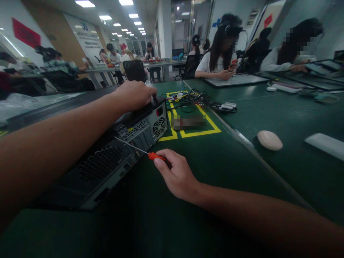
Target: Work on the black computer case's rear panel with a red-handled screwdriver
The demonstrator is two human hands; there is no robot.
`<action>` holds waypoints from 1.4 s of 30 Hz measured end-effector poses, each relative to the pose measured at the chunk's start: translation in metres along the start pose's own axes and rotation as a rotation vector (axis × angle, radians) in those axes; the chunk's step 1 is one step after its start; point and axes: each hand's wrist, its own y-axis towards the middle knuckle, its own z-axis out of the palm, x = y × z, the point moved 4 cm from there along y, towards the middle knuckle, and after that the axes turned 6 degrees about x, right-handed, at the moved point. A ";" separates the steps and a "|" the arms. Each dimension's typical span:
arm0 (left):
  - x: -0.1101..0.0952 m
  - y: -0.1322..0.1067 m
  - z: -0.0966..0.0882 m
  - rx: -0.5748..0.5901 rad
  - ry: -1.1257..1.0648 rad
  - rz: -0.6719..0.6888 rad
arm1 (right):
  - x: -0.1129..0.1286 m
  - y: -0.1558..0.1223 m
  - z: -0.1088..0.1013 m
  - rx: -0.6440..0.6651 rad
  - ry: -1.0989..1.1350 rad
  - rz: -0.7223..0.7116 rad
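Observation:
A dark desktop computer case (107,191) lies on the green table at the left, its rear panel with ports, slots and a round fan grille turned toward me. Across its top reaches my left arm, and my left hand (134,95) grips the upper edge near the fan end, fingers curled and partly hidden. A screwdriver (153,155) with an orange-red handle and a long thin shaft is held in my closed right hand (178,173). Its shaft points left to the rear panel, with the tip at the slot area; whether it sits on a screw I cannot tell.
Tangled black cables (199,96) lie behind the case beside yellow tape marks (201,134) and a blurred-out object (188,122). A pale computer mouse (269,140) and a white object (325,144) are at right. Co-workers sit across the table by a flat panel (238,81).

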 end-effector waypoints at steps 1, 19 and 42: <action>0.000 0.000 -0.001 -0.003 0.016 0.000 | 0.000 0.000 0.000 0.003 0.005 -0.001; 0.005 0.012 0.008 -0.015 0.011 -0.010 | -0.003 -0.001 0.002 0.010 0.037 0.096; 0.002 0.009 0.004 0.000 0.017 -0.017 | -0.003 0.000 0.001 0.016 0.042 0.100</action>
